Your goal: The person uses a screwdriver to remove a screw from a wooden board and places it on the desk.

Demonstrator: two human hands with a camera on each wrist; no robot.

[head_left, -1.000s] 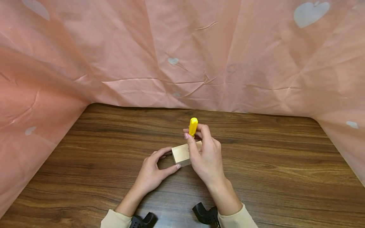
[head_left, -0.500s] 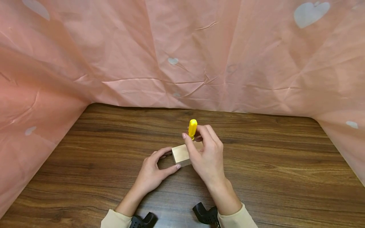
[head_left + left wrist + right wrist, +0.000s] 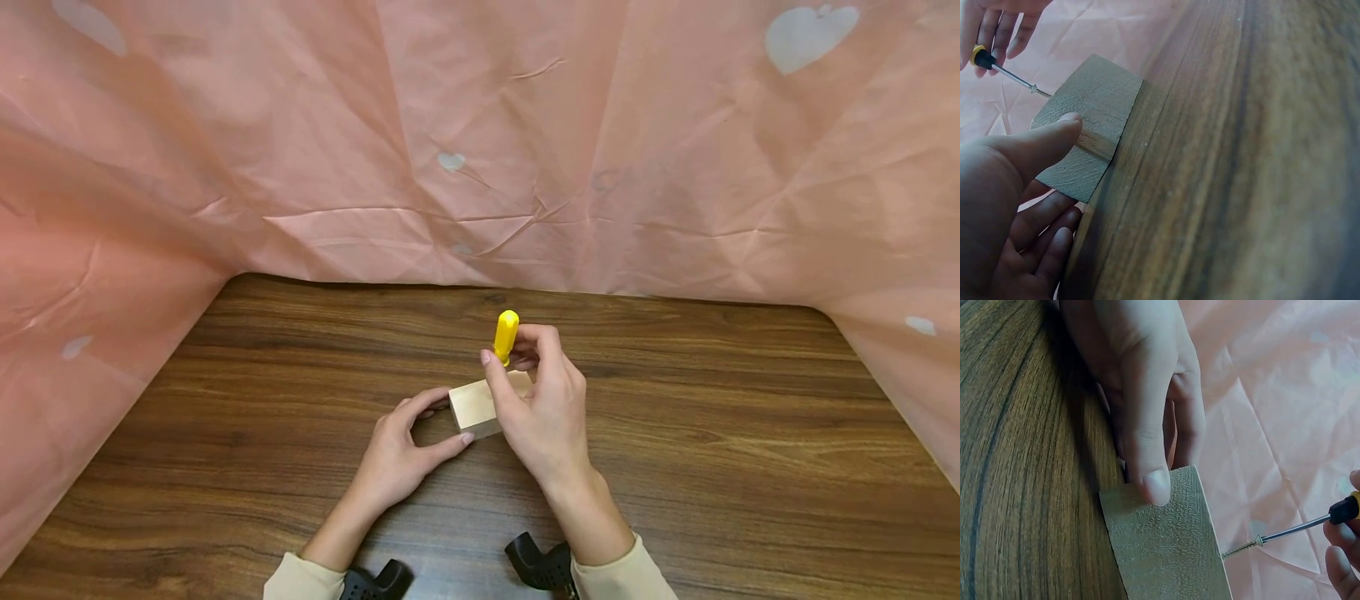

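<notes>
In the head view, a pale wooden block (image 3: 471, 405) rests on the table, held at its left end by my left hand (image 3: 396, 454), thumb on the near side and fingers on the far side. Above it stands a screwdriver (image 3: 506, 335) with a yellow handle, between the thumb and fingers of my right hand (image 3: 551, 417). The right wrist view shows its metal shaft (image 3: 1297, 527) meeting the head of a screw (image 3: 1242, 549). That screw sticks partly out of the block's top face, its tip hidden in the wood. My right hand hides the block's right part in the head view.
Dark wood-grain table (image 3: 712, 433) surrounds the block. A pink curtain (image 3: 337, 150) with pale hearts hangs along the back and both sides. Black wrist mounts (image 3: 540, 562) sit at both cuffs near the front.
My right thumb and fingers spread a little from the screwdriver handle, then came back in round it. The handle shifted slightly. My left hand and the block stay in place.
</notes>
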